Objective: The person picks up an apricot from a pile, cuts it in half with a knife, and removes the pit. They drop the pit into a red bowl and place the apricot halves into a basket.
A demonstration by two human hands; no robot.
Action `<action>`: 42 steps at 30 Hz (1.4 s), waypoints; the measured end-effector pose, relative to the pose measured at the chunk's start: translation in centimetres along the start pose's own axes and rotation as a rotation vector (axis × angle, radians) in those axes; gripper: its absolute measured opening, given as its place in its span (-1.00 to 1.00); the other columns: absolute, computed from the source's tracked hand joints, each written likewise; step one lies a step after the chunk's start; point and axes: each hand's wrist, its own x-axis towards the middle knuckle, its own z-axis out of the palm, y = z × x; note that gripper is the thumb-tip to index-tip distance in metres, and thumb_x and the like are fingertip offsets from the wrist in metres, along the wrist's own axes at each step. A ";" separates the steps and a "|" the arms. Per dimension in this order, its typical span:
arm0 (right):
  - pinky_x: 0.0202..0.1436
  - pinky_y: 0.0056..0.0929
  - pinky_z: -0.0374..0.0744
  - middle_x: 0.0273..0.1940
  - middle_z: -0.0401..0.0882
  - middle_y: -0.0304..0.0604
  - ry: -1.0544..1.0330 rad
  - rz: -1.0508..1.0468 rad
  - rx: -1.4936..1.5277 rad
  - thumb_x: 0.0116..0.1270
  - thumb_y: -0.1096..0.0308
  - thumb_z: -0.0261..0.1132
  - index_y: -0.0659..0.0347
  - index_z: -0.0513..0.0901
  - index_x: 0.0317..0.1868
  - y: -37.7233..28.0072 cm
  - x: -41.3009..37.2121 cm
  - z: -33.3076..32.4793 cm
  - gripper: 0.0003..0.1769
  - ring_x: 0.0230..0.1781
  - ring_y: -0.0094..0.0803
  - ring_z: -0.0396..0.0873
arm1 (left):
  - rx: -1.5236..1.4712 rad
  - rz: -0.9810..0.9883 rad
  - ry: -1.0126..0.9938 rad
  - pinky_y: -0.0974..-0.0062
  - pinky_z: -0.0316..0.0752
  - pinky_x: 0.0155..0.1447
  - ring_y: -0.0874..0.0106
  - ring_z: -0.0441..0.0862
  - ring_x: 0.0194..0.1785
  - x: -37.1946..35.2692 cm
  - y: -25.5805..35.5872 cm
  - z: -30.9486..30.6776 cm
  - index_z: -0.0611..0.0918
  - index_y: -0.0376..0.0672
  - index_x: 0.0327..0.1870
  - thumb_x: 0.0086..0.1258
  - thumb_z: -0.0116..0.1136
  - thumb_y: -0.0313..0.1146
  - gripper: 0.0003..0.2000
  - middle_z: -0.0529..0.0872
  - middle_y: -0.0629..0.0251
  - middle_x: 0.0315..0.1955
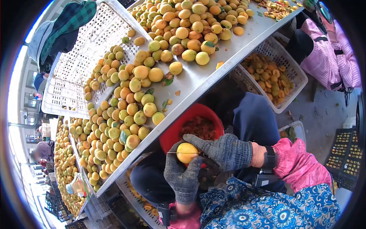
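A yellow apricot (pixel 186 148) sits in the fingers of my left hand (pixel 182 181), which wears a grey knit glove. My right hand (pixel 230 152), gloved the same way, is closed around a small knife; its handle is hidden in the fist. The thin blade of the knife (pixel 172 152) lies across the middle of the apricot. Just beyond both hands is a red basin (pixel 164 138), with brownish apricot pieces (pixel 196 128) inside it.
A metal table (pixel 198 82) piled with whole apricots (pixel 183 23) runs diagonally ahead. On it a white crate (pixel 72 72) lies tipped. Right of the basin stands a crate of halved apricots (pixel 270 78). Co-workers sit at the upper right (pixel 324 53) and upper left (pixel 61 34).
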 end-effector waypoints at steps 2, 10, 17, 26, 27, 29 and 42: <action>-0.63 -0.27 0.51 -0.56 0.56 -0.02 0.061 -0.012 0.057 0.16 0.02 0.34 0.02 0.09 0.48 0.1 0.1 0.2 -0.06 -0.72 -0.13 0.54 | -0.167 0.000 0.029 0.56 0.51 -0.06 0.51 0.59 -0.21 0.0 -0.4 0.4 0.57 -0.35 -0.01 0.17 0.29 -0.47 -0.66 0.65 0.30 -0.28; -0.52 -0.18 0.53 -0.52 0.57 0.04 -0.047 -0.002 0.127 0.21 0.17 0.27 0.05 0.13 0.45 1.2 -0.2 1.2 -0.18 -0.60 -0.05 0.58 | 0.030 -0.017 -0.001 0.57 0.53 -0.22 0.55 0.60 -0.34 -0.7 -3.5 0.8 0.57 -0.35 -0.02 0.31 0.22 -0.29 -0.67 0.69 0.30 -0.38; -0.40 -0.06 0.55 -0.42 0.61 0.13 -0.248 0.029 0.173 0.29 0.16 0.22 0.00 0.14 0.41 1.5 0.2 1.7 -0.28 -0.49 0.04 0.62 | 0.044 0.005 -0.119 0.55 0.53 -0.12 0.54 0.61 -0.24 -1.8 -4.6 -0.6 0.57 -0.34 0.02 0.30 0.22 -0.27 -0.64 0.70 0.27 -0.28; -0.40 -0.11 0.56 -0.42 0.61 0.12 -0.286 0.010 0.234 0.26 0.19 0.26 -0.05 0.25 0.35 1.8 0.5 3.6 -0.34 -0.47 0.03 0.63 | -0.127 -0.151 -0.178 0.56 0.50 -0.06 0.53 0.59 -0.18 -2.7 -4.6 -1.7 0.55 -0.34 0.06 0.27 0.23 -0.24 -0.58 0.67 0.29 -0.23; -0.40 -0.11 0.56 -0.42 0.61 0.12 -0.290 0.014 0.234 0.26 0.19 0.26 -0.05 0.25 0.35 1.7 0.6 3.4 -0.34 -0.47 0.03 0.63 | -0.162 -0.173 -0.192 0.52 0.51 -0.02 0.50 0.61 -0.15 -2.6 -4.7 -1.9 0.53 -0.37 0.07 0.25 0.25 -0.31 -0.58 0.68 0.23 -0.20; -0.35 -0.11 0.57 -0.38 0.63 0.11 -0.300 0.015 0.311 0.25 0.19 0.27 -0.03 0.30 0.30 1.1 0.7 2.8 -0.39 -0.41 0.06 0.64 | -0.198 -0.196 -0.206 0.49 0.52 0.02 0.47 0.63 -0.12 -2.7 -4.9 -2.1 0.52 -0.39 0.09 0.23 0.27 -0.38 -0.57 0.69 0.17 -0.16; 0.01 -0.29 0.57 -0.07 0.63 0.09 -0.278 -0.002 0.451 0.26 0.17 0.29 0.05 0.35 0.35 2.2 1.3 2.8 -0.35 -0.06 -0.08 0.64 | -0.419 -0.340 -0.306 0.53 0.50 0.03 0.48 0.60 -0.09 -3.4 -4.9 -2.5 0.42 -0.39 0.21 0.20 0.29 -0.30 -0.42 0.64 0.19 -0.10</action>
